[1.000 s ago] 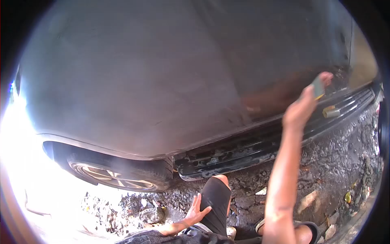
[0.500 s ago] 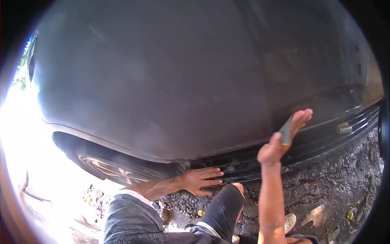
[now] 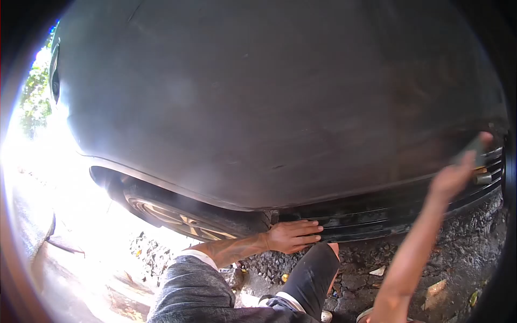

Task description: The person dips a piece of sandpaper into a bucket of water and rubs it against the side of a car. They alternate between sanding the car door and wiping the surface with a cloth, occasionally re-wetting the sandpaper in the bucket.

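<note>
A large dull dark car panel (image 3: 258, 118) fills most of the view. My left hand (image 3: 293, 236) lies flat on the black ribbed trim (image 3: 371, 212) below it, fingers stretched out, beside the wheel (image 3: 183, 215). At the far right my right hand (image 3: 452, 180) is blurred by motion. It presses a grey-green sheet of sandpaper (image 3: 472, 153) to the panel's lower edge. Much of the sheet is covered by the fingers.
A short grey cylinder (image 3: 483, 178) sits on the trim slats at the right. Wet, rough ground (image 3: 350, 269) with stones and leaves lies under my legs. Strong glare washes out the left side.
My right hand has swept right along the lower panel with the sandpaper. The view has shifted slightly left; my left hand stays on the trim.
</note>
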Demonstrator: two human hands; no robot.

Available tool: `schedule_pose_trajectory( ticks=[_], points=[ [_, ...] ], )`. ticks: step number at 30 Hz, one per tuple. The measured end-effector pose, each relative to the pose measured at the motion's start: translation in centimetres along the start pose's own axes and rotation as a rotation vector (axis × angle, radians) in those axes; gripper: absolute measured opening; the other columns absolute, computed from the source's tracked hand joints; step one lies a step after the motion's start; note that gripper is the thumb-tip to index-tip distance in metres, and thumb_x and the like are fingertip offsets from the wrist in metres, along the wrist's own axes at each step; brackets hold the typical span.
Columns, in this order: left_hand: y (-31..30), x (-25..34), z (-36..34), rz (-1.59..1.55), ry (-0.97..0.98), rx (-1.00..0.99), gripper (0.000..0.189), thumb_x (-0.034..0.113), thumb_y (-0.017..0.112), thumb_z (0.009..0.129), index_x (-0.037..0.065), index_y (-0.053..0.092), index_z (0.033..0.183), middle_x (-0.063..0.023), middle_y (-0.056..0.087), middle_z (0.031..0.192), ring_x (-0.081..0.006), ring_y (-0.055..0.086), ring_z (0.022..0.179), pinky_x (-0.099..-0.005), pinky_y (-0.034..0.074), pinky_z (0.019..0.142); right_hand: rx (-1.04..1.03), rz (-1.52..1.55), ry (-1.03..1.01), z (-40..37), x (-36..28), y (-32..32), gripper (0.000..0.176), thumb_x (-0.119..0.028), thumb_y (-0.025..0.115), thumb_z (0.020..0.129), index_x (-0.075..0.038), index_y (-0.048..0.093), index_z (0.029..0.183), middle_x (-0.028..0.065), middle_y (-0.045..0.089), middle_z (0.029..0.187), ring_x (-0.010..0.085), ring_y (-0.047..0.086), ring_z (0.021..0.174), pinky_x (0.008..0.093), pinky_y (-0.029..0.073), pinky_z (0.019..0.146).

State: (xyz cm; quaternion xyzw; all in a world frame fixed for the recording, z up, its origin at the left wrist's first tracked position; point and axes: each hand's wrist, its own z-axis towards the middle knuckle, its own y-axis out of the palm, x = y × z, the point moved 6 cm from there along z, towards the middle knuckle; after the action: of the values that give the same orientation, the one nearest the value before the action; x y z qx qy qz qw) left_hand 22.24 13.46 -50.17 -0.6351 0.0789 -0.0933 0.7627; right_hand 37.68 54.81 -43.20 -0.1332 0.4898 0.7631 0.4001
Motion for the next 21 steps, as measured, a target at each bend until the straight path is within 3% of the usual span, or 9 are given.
schedule_pose_trajectory(
  ticks=[1, 2, 6, 9, 12, 13, 15, 17, 21],
  points=[
    [0.1, 0.2, -0.1, 0.029, -0.003, 0.000, 0.064, 0.018, 0.073, 0.080, 0.010, 0.056, 0.141, -0.0117, 0.050, 0.153, -0.0303, 0.050, 0.140, -0.0420, 0.047, 0.114, 0.106, 0.274, 0.342, 2.5, 2.2, -2.0, 0.070, -0.043, 0.036, 0.106, -0.001, 0.022, 0.161, 0.0118, 0.014, 0.171, 0.0222, 0.009, 0.158, 0.0412, 0.001, 0.129],
    [0.1, 0.5, -0.4, 0.030, -0.017, -0.004, 0.064, 0.018, 0.073, 0.080, 0.010, 0.056, 0.141, -0.0117, 0.050, 0.153, -0.0303, 0.050, 0.140, -0.0420, 0.047, 0.114, 0.101, 0.277, 0.355, 1.3, 2.1, -1.4, 0.070, -0.043, 0.036, 0.106, -0.001, 0.022, 0.161, 0.0118, 0.014, 0.171, 0.0222, 0.009, 0.158, 0.0412, 0.001, 0.129],
    [0.1, 0.3, -0.1, 0.012, -0.023, -0.017, 0.072, 0.012, 0.074, 0.073, 0.011, 0.055, 0.143, -0.0121, 0.049, 0.154, -0.0310, 0.050, 0.140, -0.0424, 0.047, 0.115, -0.247, -0.357, -0.437, -10.7, -4.8, 6.6, 0.071, -0.041, 0.028, 0.106, 0.001, 0.013, 0.161, 0.0164, 0.008, 0.171, 0.0292, 0.003, 0.158, 0.0465, -0.002, 0.128],
    [0.6, 0.2, -0.4, 0.037, -0.008, -0.013, 0.071, 0.012, 0.074, 0.073, 0.009, 0.055, 0.141, -0.0132, 0.050, 0.153, -0.0316, 0.051, 0.140, -0.0435, 0.047, 0.114, -0.275, -0.378, -0.515, -9.2, -3.5, 5.3, 0.070, -0.041, 0.024, 0.107, 0.001, 0.013, 0.161, 0.0158, 0.006, 0.171, 0.0293, 0.002, 0.158, 0.0467, -0.002, 0.128],
    [0.3, -0.1, -0.2, 0.042, -0.007, -0.012, 0.071, 0.013, 0.074, 0.073, 0.007, 0.055, 0.141, -0.0142, 0.052, 0.152, -0.0321, 0.052, 0.139, -0.0442, 0.049, 0.112, -0.022, -0.394, -0.100, 1.9, 5.7, -5.9, 0.056, -0.027, 0.031, 0.110, -0.002, 0.026, 0.160, 0.0089, 0.020, 0.169, 0.0200, 0.014, 0.157, 0.0357, 0.008, 0.128],
    [0.4, 0.2, -0.2, 0.019, -0.016, -0.032, 0.071, 0.013, 0.074, 0.073, 0.007, 0.055, 0.141, -0.0142, 0.052, 0.152, -0.0320, 0.052, 0.139, -0.0441, 0.049, 0.113, 0.093, 0.376, 0.381, 2.8, 1.5, -1.9, 0.056, -0.027, 0.031, 0.110, -0.002, 0.026, 0.160, 0.0074, 0.022, 0.169, 0.0204, 0.014, 0.157, 0.0354, 0.007, 0.128],
    [-0.4, 0.4, -0.2, 0.009, -0.011, -0.039, 0.069, 0.013, 0.073, 0.073, 0.007, 0.056, 0.140, -0.0143, 0.052, 0.151, -0.0319, 0.052, 0.139, -0.0441, 0.048, 0.113, 0.011, -0.051, 0.250, -2.4, 3.5, -1.5, 0.055, -0.026, 0.026, 0.109, -0.001, 0.033, 0.157, 0.0154, 0.036, 0.162, 0.0269, 0.035, 0.149, 0.0411, 0.022, 0.125],
    [-0.4, 0.7, 0.2, 0.002, 0.002, -0.018, 0.068, 0.013, 0.073, 0.073, 0.007, 0.057, 0.139, -0.0144, 0.053, 0.151, -0.0318, 0.052, 0.139, -0.0440, 0.048, 0.113, -0.175, -0.288, -0.421, -9.8, -4.5, 6.2, 0.062, -0.033, 0.023, 0.108, 0.000, 0.024, 0.160, 0.0172, 0.022, 0.168, 0.0278, 0.019, 0.156, 0.0455, 0.009, 0.128],
    [-0.2, 0.5, 0.1, 0.043, 0.005, 0.003, 0.061, 0.011, 0.073, 0.073, 0.006, 0.062, 0.133, -0.0145, 0.056, 0.148, -0.0321, 0.056, 0.135, -0.0440, 0.052, 0.109, -0.162, -0.265, -0.360, -6.5, -2.7, 3.9, 0.062, -0.028, 0.024, 0.107, 0.004, 0.018, 0.159, 0.0147, 0.014, 0.170, 0.0276, 0.007, 0.158, 0.0442, 0.002, 0.129]
  ],
)
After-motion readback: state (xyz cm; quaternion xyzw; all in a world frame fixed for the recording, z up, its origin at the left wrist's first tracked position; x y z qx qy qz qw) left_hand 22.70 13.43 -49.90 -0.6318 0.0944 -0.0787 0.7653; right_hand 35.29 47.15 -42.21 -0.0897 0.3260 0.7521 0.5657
